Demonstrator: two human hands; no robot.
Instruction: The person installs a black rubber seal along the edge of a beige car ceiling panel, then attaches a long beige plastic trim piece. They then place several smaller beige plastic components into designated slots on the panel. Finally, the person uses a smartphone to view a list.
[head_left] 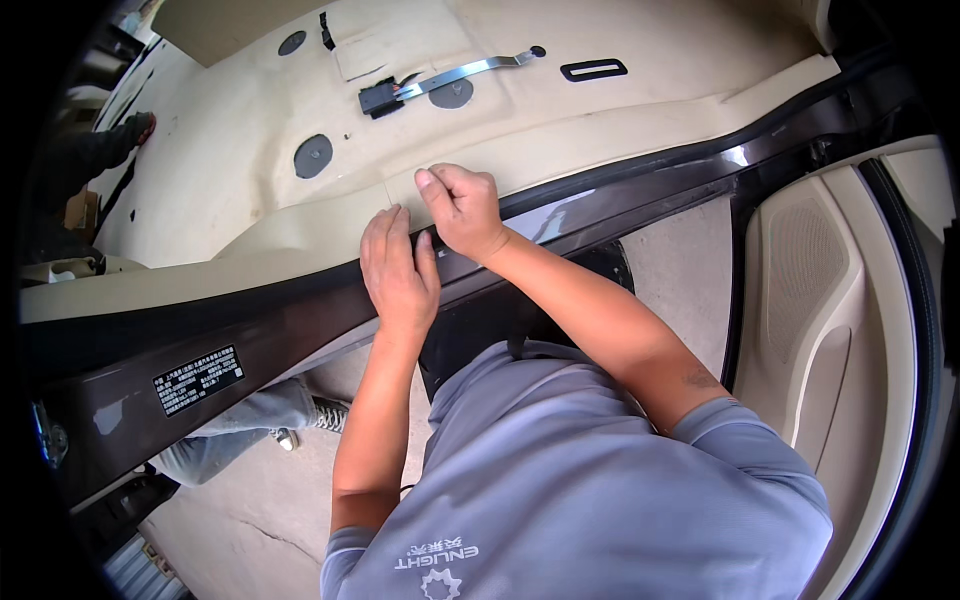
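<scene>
Note beige sill trim directly below and around both hands, at the edge of the vehicle floor; long axis running left to right, climbing toward the upper right, so crossing the line of both forearms rather than following it. Note dark seal along the near side of the trim, then dark painted sill closer to the body; beige floor lining on the far side. Left hand: fingers extended close together, laid over the near edge of the trim, thumb set apart beside the seal; cannot tell whether pinching the edge or only pressing. Right hand: fingers curled in, thumb pointing to the upper left, just right of the left fingertips; cannot tell whether clenched on something small or merely folded, nor whether touching the trim or poised above. Thin line just beyond the left fingertips, crossing the trim; too fine to identify as seam or thread. Nearer to this line: left hand, by a little. Judge the critical relation as sideways: left hand at the near edge, right hand slightly farther in and rightward along the long axis.
</scene>
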